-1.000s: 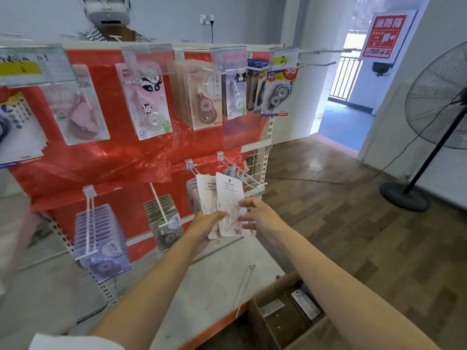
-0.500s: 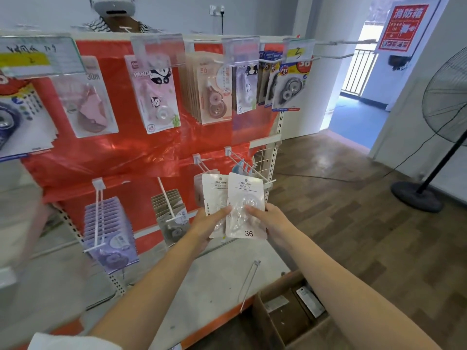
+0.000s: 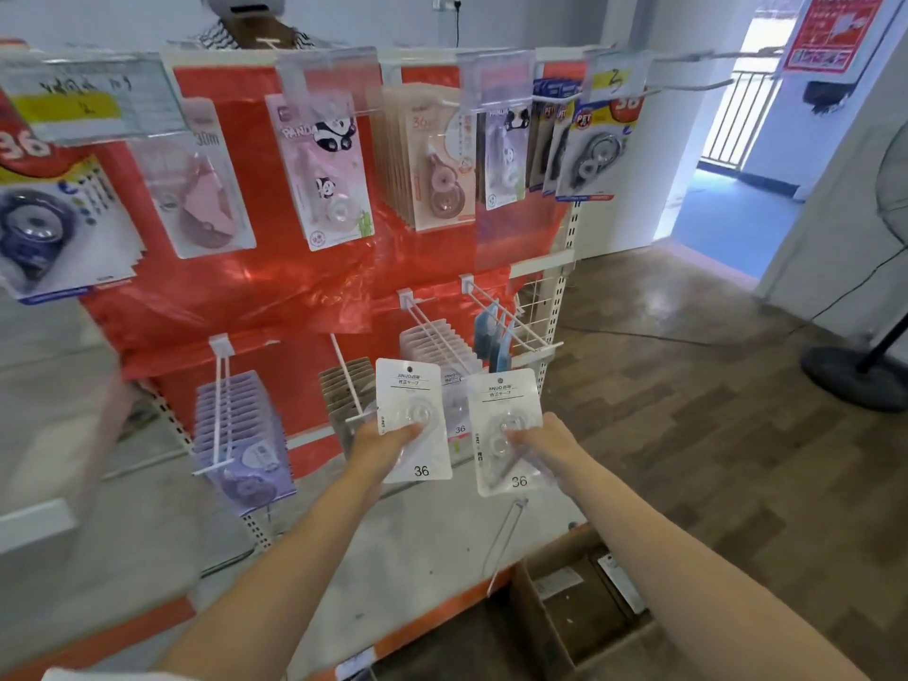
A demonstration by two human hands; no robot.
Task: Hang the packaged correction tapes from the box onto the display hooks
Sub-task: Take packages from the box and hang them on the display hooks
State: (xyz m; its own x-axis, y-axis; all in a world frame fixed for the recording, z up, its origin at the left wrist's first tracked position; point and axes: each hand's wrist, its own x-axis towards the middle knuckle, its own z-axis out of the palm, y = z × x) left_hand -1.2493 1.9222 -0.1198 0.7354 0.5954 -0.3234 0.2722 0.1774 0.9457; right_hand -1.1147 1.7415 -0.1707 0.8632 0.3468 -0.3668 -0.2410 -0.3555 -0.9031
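My left hand (image 3: 381, 442) grips a white packaged correction tape (image 3: 411, 400) marked 36, held upright in front of the lower hooks. My right hand (image 3: 543, 442) grips a second white packaged correction tape (image 3: 501, 410), also upright, a little to the right and apart from the first. Behind them a white double-wire display hook (image 3: 442, 336) carries a row of like packs, and another hook (image 3: 511, 319) to its right carries a few blue packs. The cardboard box (image 3: 545, 631) sits on the floor at the lower right with a few packs inside.
The red-backed rack holds an upper row of hung tape packs and lower hooks with purple packs (image 3: 241, 435) and brown packs (image 3: 344, 390). A loose wire hook (image 3: 506, 538) lies on the grey base shelf. A person stands behind the rack. A standing fan's base (image 3: 855, 376) is at the right.
The two packs were held together, overlapping; now my right hand has drawn one off to the right, so each hand holds its own pack. The camera has moved closer to the rack.
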